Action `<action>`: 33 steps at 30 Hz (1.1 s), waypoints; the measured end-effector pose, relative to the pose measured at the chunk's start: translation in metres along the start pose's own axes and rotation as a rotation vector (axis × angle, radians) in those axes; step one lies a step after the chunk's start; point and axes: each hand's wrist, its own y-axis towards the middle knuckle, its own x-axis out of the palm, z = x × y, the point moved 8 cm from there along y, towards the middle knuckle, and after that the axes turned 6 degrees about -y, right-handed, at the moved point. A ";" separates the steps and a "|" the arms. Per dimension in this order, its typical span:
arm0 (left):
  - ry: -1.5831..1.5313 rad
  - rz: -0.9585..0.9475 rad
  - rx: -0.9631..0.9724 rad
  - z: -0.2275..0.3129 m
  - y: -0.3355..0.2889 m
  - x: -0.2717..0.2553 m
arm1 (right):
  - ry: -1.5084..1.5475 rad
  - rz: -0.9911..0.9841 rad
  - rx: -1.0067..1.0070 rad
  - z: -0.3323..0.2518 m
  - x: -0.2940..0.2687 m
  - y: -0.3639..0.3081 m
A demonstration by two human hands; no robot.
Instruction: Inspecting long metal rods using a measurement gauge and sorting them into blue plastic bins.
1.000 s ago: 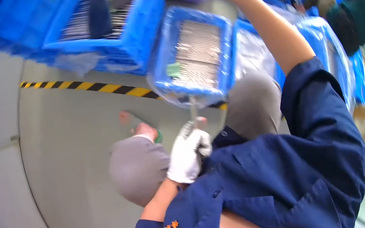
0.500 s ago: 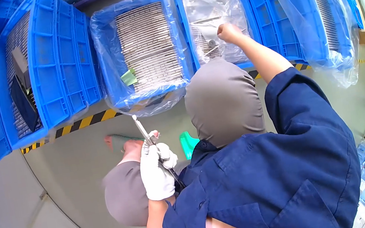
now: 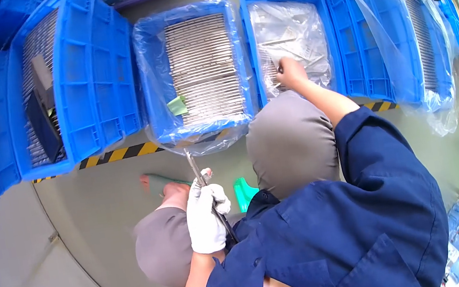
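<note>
My left hand [image 3: 205, 219], in a white glove, is closed around a slim metal rod [image 3: 196, 167] with a dark lower end. It points up and slightly left, above the floor between my knees. My bare right hand [image 3: 291, 72] reaches into a blue crate [image 3: 330, 37] lined with clear plastic film [image 3: 303, 17]. Its fingers are bent together beside a few thin metal rods [image 3: 267, 68]; what they pinch, if anything, is hidden. Left of it, another film-lined blue crate [image 3: 148, 84] holds several metal rods [image 3: 201, 58] in tight rows, with a green scrap [image 3: 177, 105] on them.
Stacked blue crates [image 3: 101, 73] stand at the left; a dark flat object [image 3: 43, 125] lies on rods there. More blue crates [image 3: 366, 37] with film stand at the right. Yellow-black tape [image 3: 117, 155] crosses the floor. A green plastic piece [image 3: 243, 192] lies between my legs.
My right hand has come down and nearer within the crate, its fingers now by the rods at the left side. The left hand keeps its hold on the rod. The view has shifted slightly.
</note>
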 end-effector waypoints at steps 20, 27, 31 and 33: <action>0.636 -0.355 0.432 0.115 -0.077 0.083 | 1.721 -0.791 -0.555 -0.267 -0.228 -0.151; 0.693 -0.462 0.383 0.111 -0.084 0.079 | 1.374 -0.793 -0.857 -0.300 -0.229 -0.193; 0.719 -0.496 0.289 0.100 -0.083 0.075 | 1.396 -0.802 -0.858 -0.292 -0.226 -0.197; 0.743 -0.474 0.235 0.094 -0.081 0.073 | 1.417 -0.825 -0.834 -0.289 -0.223 -0.194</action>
